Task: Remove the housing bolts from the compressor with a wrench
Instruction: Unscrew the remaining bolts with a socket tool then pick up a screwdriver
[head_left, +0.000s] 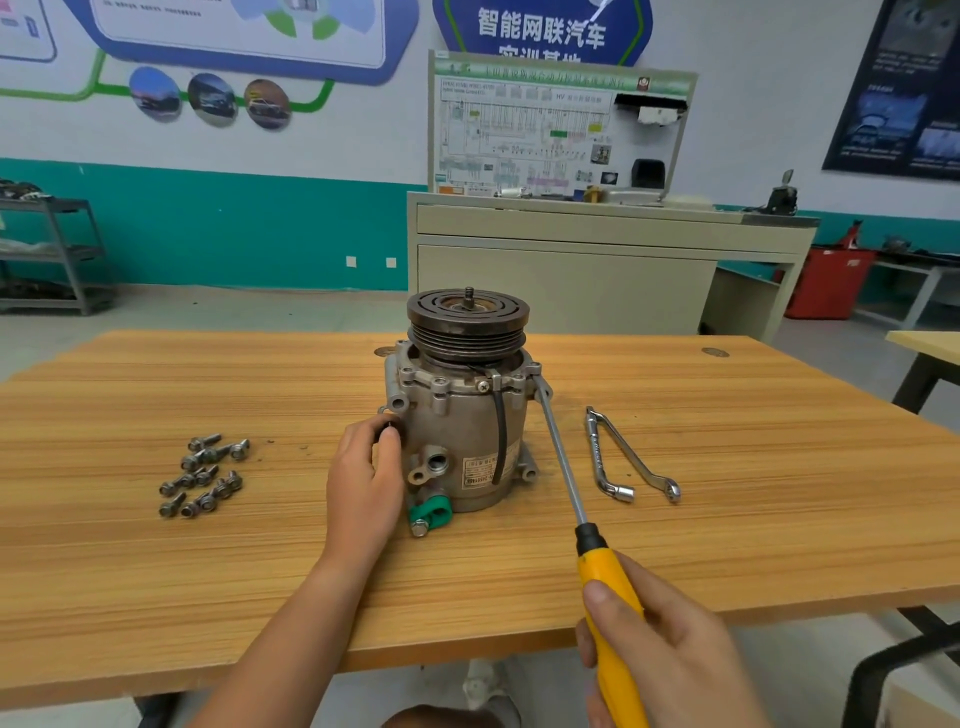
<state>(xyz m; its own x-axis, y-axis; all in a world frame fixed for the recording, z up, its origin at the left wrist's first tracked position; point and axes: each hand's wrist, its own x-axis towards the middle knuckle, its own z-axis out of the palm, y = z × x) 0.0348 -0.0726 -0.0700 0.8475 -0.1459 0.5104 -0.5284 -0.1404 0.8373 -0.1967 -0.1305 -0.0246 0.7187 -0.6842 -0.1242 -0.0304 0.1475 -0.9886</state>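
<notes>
A grey metal compressor (457, 426) stands upright on the wooden table (208, 561), its dark grooved pulley on top. My left hand (363, 483) rests against its left side, fingers curled by a mounting lug. My right hand (654, 654) grips the yellow handle of a long screwdriver (563, 467); its tip touches the housing's upper right flange. Several removed bolts (205, 475) lie in a loose pile on the left. Two chrome wrenches (618, 457) lie to the right of the compressor.
A green clip with a bolt (428, 514) sits at the compressor's base. Behind the table stands a beige training cabinet (597, 260) with a wiring board. A metal shelf (52, 254) is far left, another table edge (924, 343) at the right.
</notes>
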